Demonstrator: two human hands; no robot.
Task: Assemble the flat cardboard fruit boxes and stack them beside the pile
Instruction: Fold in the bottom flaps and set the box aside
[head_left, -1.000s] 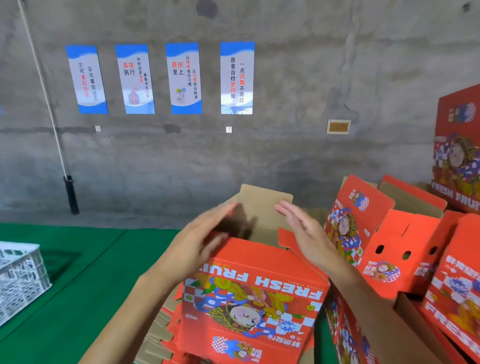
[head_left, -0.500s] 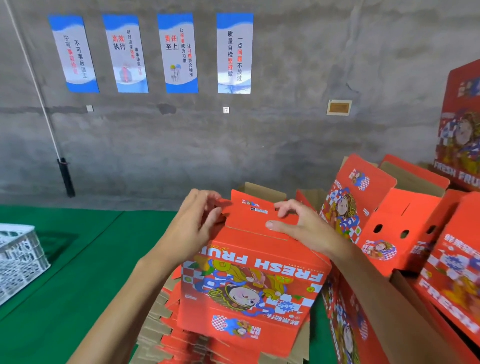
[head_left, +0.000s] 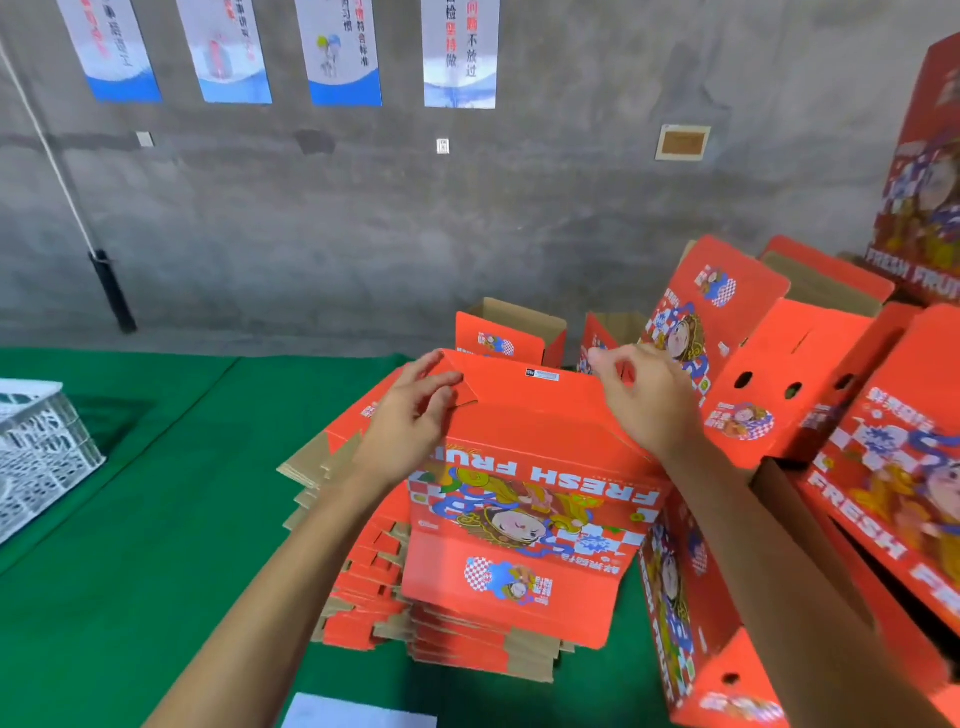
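Box (head_left: 524, 499) atop flat pile (head_left: 363, 587); assembled boxes (head_left: 789, 384) right; crate (head_left: 36, 457) left.

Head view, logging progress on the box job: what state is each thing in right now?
Box in hand: folded up, top flap being closed.
Left hand: gripping the box's left top corner.
Right hand: gripping its right top edge.
Flat pile: unfolded, stacked beneath the box.
Assembled boxes: heaped at right, tilted.
White crate: on the green floor.

I'm in a packing warehouse: bare concrete wall (head_left: 519, 218) with work posters (head_left: 460, 57) upper centre, fruit boxes (head_left: 769, 384) piled right.
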